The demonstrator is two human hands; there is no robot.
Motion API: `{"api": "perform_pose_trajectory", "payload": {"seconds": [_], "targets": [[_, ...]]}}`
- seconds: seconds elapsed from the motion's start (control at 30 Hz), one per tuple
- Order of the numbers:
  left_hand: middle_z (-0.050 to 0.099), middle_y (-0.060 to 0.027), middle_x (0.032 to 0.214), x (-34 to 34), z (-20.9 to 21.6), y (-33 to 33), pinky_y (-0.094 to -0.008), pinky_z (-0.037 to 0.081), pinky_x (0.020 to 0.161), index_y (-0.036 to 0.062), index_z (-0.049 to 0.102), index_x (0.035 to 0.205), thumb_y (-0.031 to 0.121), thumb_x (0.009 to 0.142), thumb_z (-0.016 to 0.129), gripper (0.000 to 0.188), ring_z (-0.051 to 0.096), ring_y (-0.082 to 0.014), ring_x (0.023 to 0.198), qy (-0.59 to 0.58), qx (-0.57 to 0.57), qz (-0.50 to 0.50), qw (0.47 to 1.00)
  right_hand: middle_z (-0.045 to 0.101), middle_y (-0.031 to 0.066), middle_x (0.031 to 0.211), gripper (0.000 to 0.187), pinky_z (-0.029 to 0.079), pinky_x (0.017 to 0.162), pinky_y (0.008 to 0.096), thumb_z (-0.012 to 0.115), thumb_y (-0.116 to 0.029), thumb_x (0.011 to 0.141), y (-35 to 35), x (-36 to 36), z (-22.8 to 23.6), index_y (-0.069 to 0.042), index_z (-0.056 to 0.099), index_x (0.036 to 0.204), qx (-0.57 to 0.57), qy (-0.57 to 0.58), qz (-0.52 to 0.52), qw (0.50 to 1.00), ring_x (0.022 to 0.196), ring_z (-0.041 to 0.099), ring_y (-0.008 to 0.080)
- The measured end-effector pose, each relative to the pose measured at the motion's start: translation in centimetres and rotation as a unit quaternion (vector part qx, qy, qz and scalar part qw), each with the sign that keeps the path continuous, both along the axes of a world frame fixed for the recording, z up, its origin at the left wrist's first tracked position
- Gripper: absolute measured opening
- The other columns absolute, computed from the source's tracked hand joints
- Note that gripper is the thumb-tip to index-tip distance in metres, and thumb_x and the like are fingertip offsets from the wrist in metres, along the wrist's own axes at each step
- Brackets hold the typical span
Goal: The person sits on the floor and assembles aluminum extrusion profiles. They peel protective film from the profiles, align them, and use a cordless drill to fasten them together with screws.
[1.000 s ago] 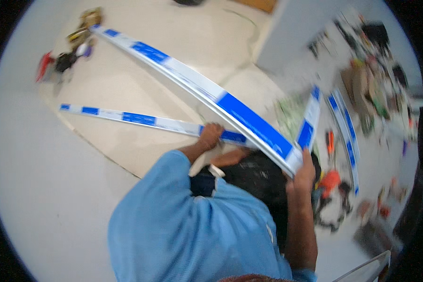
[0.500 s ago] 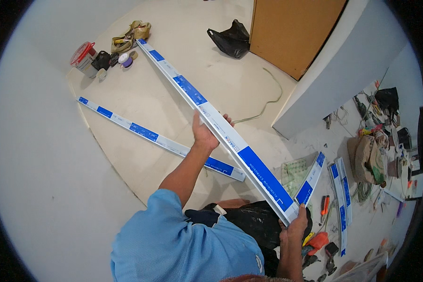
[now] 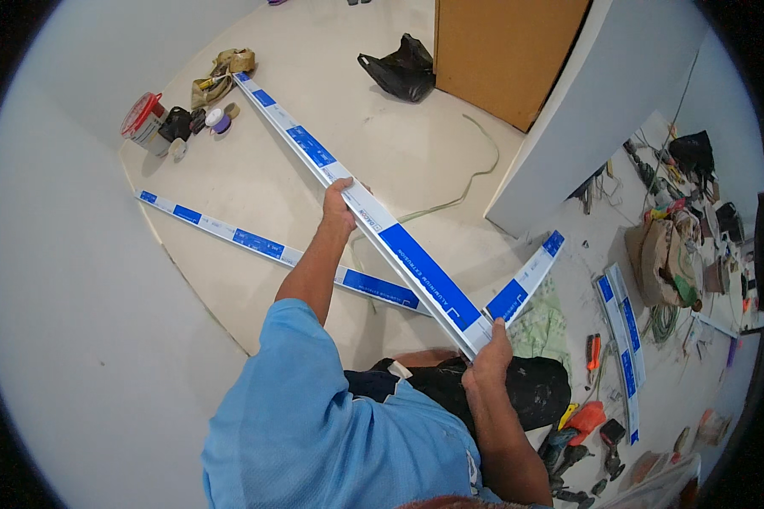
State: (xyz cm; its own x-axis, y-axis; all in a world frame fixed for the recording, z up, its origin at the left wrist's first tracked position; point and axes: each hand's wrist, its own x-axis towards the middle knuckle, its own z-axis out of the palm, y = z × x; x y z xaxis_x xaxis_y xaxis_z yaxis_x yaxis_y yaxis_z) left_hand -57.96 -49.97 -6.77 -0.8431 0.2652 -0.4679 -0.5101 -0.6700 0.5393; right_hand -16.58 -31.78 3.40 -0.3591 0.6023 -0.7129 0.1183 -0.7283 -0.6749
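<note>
Bare floor (image 3: 399, 144) lies open at twelve o'clock of the left hand (image 3: 339, 208). At ten o'clock, paint cans (image 3: 165, 127) crowd the wall. At three o'clock of the right hand (image 3: 491, 356), scattered tools (image 3: 590, 424) and short strips (image 3: 624, 339) block passage.

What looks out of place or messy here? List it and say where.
Nothing looks damaged or spilled. The left hand and right hand hold a long white-and-blue strip level. Oddities: tools lie scattered on the floor at lower right, a cord snakes loose across the floor, and a black bag sits crumpled by the brown panel.
</note>
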Motion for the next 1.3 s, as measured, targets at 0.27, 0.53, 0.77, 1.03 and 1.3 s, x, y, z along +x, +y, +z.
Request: {"api": "perform_pose_trajectory", "payload": {"seconds": [0.27,0.53,0.77,1.03,1.3], "targets": [[0.072,-0.0246,0.103,-1.3,-0.3,-4.9,-0.0627,0.058,0.096,-0.0044,0.063,0.112,0.023,0.083,0.074,0.041,0.071,-0.0433,0.095,0.049,-0.051,-0.029,0.997,0.068,0.0157,0.105,0.056,0.054,0.085,0.0418,0.064,-0.046,0.108,-3.0,0.7,2.2,0.008,0.066,0.123,0.033,-0.072,-0.010,0.997,0.094,0.066,0.0254],[0.073,-0.0212,0.131,8.6,-2.5,-3.9,-0.0609,0.053,0.108,0.0069,0.060,0.145,0.048,0.109,0.049,0.056,0.068,-0.0373,0.125,0.051,-0.040,-0.133,0.989,0.074,0.0193,0.114,0.054,0.056,0.090,0.0441,0.061,-0.042,0.110,0.2,-1.1,2.5,0.009,0.069,0.126,0.034,-0.036,-0.035,0.998,0.099,0.073,0.0290],[0.061,-0.0148,0.147,20.3,-11.2,-7.3,-0.0570,0.042,0.115,0.0219,0.049,0.161,0.028,0.081,0.084,0.087,0.051,-0.0380,0.142,0.557,-0.735,-0.334,0.197,0.075,0.0112,0.104,0.040,0.058,0.061,0.0411,0.062,-0.041,0.110,3.1,-2.5,3.2,-0.006,0.065,0.128,0.021,-0.047,0.008,0.999,0.085,0.075,0.0254],[0.066,-0.0067,0.139,15.3,-14.1,-13.0,-0.0552,0.046,0.106,0.0224,0.059,0.149,0.011,0.099,0.056,0.051,0.057,-0.0322,0.136,0.532,-0.730,-0.377,0.206,0.075,0.0161,0.109,0.048,0.057,0.082,0.0448,0.062,-0.040,0.109,2.1,-2.1,2.8,0.004,0.068,0.127,0.031,-0.051,-0.002,0.998,0.097,0.073,0.0282],[0.066,-0.0190,0.129,17.0,-15.0,-15.3,-0.0539,0.050,0.104,0.0079,0.063,0.133,0.024,0.074,0.091,0.067,0.061,-0.0441,0.121,0.582,-0.667,-0.363,0.290,0.074,0.0134,0.110,0.045,0.060,0.067,0.0441,0.062,-0.039,0.110,2.6,-2.3,5.0,0.001,0.063,0.130,0.016,-0.034,0.006,0.999,0.091,0.075,0.0272]]}}
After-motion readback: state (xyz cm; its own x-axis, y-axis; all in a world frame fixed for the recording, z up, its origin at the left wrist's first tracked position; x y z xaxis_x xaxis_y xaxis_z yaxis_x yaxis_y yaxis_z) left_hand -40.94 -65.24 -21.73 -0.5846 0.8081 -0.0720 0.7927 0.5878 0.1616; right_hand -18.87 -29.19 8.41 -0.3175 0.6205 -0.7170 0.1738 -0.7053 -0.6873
